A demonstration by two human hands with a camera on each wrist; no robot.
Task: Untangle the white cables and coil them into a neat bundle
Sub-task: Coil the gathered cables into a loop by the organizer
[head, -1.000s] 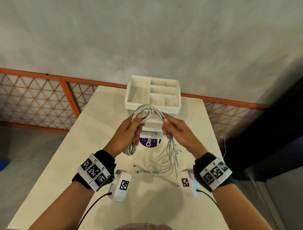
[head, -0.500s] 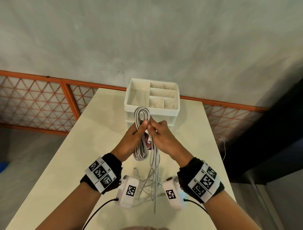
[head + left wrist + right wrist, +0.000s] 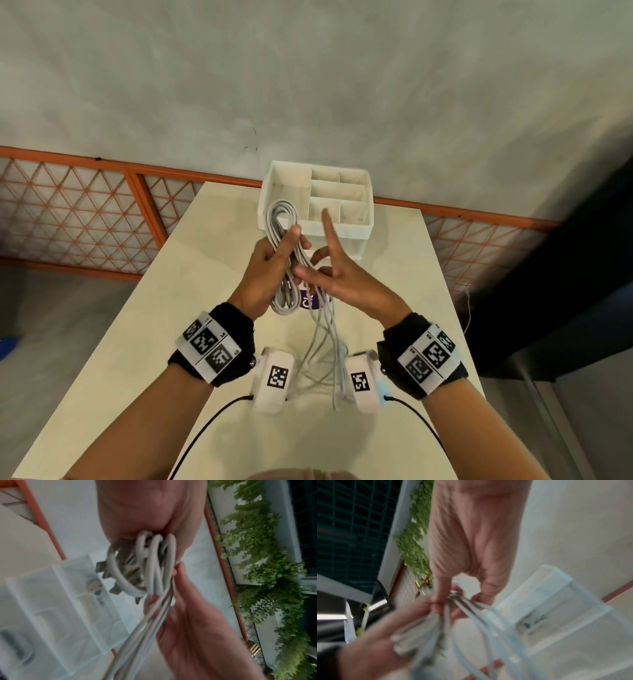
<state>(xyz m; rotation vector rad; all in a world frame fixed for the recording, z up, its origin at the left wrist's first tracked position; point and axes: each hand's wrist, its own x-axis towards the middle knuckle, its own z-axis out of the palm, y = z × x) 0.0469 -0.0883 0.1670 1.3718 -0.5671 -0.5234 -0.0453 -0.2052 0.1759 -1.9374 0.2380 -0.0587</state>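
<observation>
White rubbery cables [image 3: 286,246] looped in one oval coil, clasped by curled left hand [image 3: 265,270], loose tails pinched by right hand [image 3: 337,274], index straight, one white plastic compartmented organizer [image 3: 317,202], smooth cream tabletop [image 3: 154,325].

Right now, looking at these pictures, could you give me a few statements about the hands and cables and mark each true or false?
1. The left hand grips the looped white cables. True.
2. The cables lie inside the white organizer. False: they are held up in front of it.
3. Loose cable ends hang down toward the table. True.
4. The right hand is a closed fist. False: one finger points straight up.
5. The organizer has a single compartment. False: dividers split it into several.
</observation>
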